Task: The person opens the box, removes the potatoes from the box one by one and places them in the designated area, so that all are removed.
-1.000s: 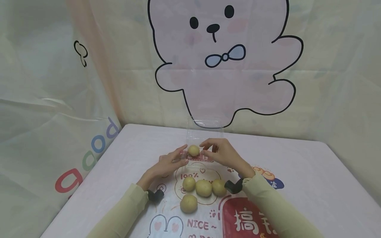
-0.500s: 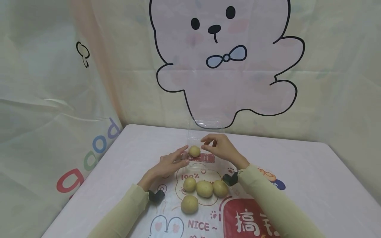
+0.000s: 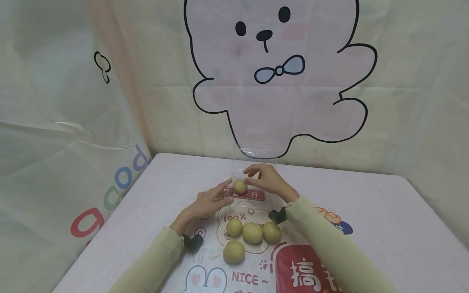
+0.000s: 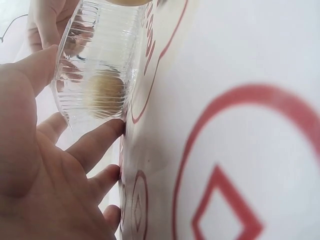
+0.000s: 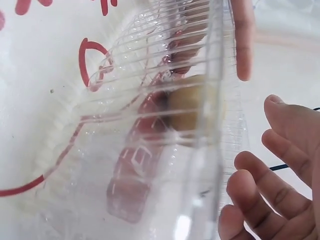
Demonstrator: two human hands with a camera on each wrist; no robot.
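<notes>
A clear plastic clamshell box (image 4: 102,30) stands on the table, its transparent lid (image 3: 254,154) raised at the back. Inside lies one round, yellowish potato-like item (image 3: 239,186), also visible through the ribbed wall in both wrist views. My left hand (image 3: 209,203) is at the box's left side, fingers fairly straight, with fingertips (image 4: 116,127) touching the wall and the thumb up at the rim. Over the box's right side hovers my right hand (image 3: 270,180). Its fingers (image 5: 247,192) are loosely bent, with nothing between them.
Nearer than the box, a row of three similar yellowish items (image 3: 252,233) lies on the printed white tablecloth (image 3: 366,228). Another single one (image 3: 233,252) sits in front of them. A curtain with a bear drawing (image 3: 278,106) hangs behind the table.
My right hand has lifted from beside the item in the box, then shifted slightly left above it. My left hand stays at the box wall. The item keeps its place.
</notes>
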